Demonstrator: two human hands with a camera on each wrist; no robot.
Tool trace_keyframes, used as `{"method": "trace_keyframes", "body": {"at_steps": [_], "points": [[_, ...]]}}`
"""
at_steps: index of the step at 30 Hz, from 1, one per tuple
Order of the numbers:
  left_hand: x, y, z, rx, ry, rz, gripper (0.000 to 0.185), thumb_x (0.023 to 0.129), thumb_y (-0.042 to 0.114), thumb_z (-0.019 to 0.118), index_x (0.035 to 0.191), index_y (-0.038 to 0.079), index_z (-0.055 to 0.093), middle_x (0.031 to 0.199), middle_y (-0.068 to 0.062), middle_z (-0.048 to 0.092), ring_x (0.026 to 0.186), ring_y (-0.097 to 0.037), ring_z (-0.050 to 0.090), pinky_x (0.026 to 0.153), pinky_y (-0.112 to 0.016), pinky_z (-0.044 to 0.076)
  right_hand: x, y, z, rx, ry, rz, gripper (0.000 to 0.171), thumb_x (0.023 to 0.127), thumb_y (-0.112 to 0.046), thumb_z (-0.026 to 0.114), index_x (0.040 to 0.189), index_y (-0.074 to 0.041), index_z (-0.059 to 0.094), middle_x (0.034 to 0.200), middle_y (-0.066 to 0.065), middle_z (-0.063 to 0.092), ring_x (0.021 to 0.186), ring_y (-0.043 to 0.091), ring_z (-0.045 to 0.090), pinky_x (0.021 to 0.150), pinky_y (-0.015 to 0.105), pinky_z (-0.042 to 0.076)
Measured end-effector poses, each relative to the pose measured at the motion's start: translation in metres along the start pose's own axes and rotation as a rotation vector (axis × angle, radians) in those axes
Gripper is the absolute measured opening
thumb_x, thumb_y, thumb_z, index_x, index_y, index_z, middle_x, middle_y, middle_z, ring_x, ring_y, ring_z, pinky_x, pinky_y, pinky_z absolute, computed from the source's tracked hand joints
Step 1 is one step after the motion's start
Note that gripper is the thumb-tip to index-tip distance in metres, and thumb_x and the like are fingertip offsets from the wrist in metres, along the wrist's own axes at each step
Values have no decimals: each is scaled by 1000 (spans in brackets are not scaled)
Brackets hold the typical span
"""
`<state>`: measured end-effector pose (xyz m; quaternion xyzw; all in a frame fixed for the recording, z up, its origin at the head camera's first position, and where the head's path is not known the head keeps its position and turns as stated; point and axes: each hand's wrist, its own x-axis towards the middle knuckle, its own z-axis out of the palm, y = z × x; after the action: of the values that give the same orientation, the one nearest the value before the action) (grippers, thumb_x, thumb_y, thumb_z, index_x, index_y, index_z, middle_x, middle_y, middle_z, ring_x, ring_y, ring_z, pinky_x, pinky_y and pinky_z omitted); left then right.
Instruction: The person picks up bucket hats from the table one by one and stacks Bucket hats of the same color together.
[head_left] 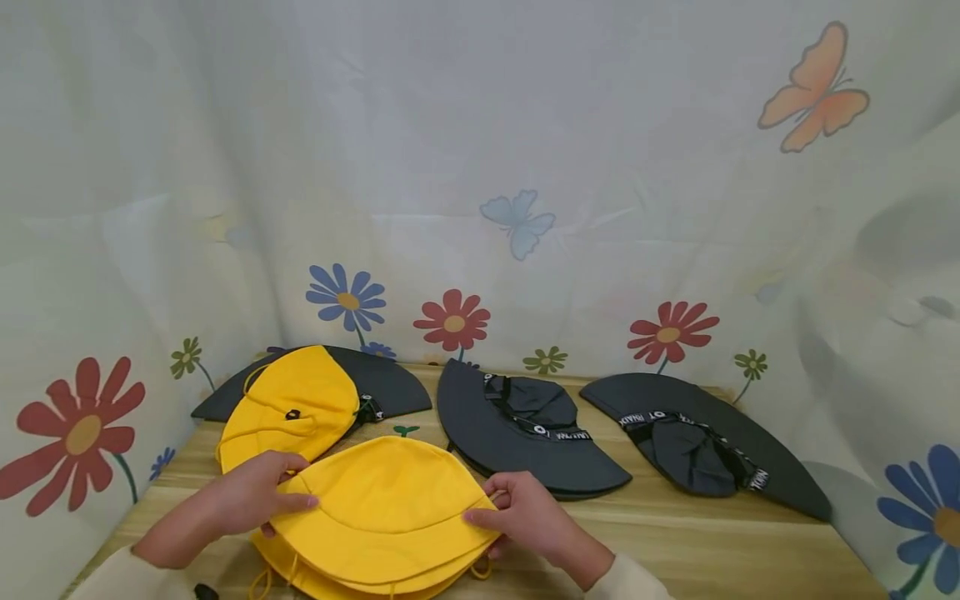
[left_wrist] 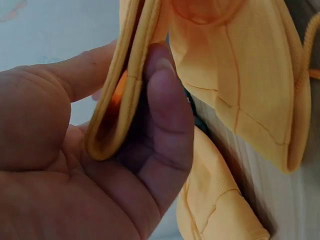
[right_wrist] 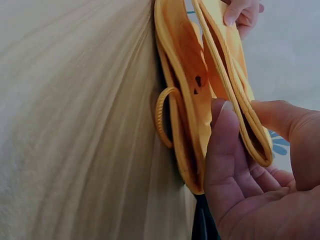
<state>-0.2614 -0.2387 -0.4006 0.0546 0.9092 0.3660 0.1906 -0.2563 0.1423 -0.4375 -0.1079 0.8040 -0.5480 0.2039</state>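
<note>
In the head view a yellow bucket hat (head_left: 393, 492), folded flat with a small green sprout (head_left: 406, 431) on top, is held up at the front. My left hand (head_left: 251, 492) pinches one end of its brim, thumb on the near side and fingers behind. The opposite end is pinched by my right hand (head_left: 521, 512) in the same way. Both wrist views show the doubled brim edge (left_wrist: 132, 95) between thumb and fingers. Directly beneath lies another yellow hat (right_wrist: 172, 75) with a cord loop (right_wrist: 162, 117), mostly covered in the head view.
At the back left a further yellow hat (head_left: 300, 396) lies across a black hat (head_left: 401, 387). Two more black wide-brimmed hats, one in the middle (head_left: 510, 454) and one at right (head_left: 780, 458), rest on the wooden table (head_left: 712, 554). A flowered curtain (head_left: 600, 125) surrounds the table.
</note>
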Motion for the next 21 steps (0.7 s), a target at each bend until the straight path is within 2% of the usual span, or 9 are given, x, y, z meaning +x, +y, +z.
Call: {"method": "trace_keyframes", "body": {"at_steps": [4,8,12,15,18,21], "points": [[3,-6,4,40,-17,17,58,88,29,81,130,-5,61,111,-11,66,76,-18,63,59,-36,59,5,8,2,-34,9,45,34,87,-25,84,106,-5,64,79,9,76,51,14,67,50,28,57],[7,-9,9,159,9,32,55,86,33,82,127,-1,65,106,-5,67,85,-18,60,69,-38,57,6,13,5,-88,27,53,34,86,-29,84,101,-8,62,65,6,68,43,13,63,43,26,53],[10,-11,16,276,58,36,47,83,36,85,116,6,68,100,0,67,86,-18,57,77,-38,52,3,13,10,-179,62,75,33,86,-32,84,95,-10,60,57,2,59,40,11,54,39,23,47],[9,-10,22,336,93,28,47,80,37,87,111,10,65,93,-1,66,82,-19,55,76,-39,50,3,11,11,-288,89,94,35,86,-38,83,94,-13,59,60,1,57,43,12,50,41,23,44],[9,-5,26,414,127,33,60,78,38,89,122,8,61,102,-4,67,87,-20,59,81,-44,54,3,4,11,-425,127,106,40,85,-44,82,96,-14,58,69,3,57,51,16,50,47,26,43],[7,6,31,513,187,136,74,73,35,92,132,7,57,114,-10,65,98,-27,62,90,-54,54,2,-5,11,-600,182,62,49,82,-50,83,103,-13,58,83,4,56,65,19,51,57,32,45]]}}
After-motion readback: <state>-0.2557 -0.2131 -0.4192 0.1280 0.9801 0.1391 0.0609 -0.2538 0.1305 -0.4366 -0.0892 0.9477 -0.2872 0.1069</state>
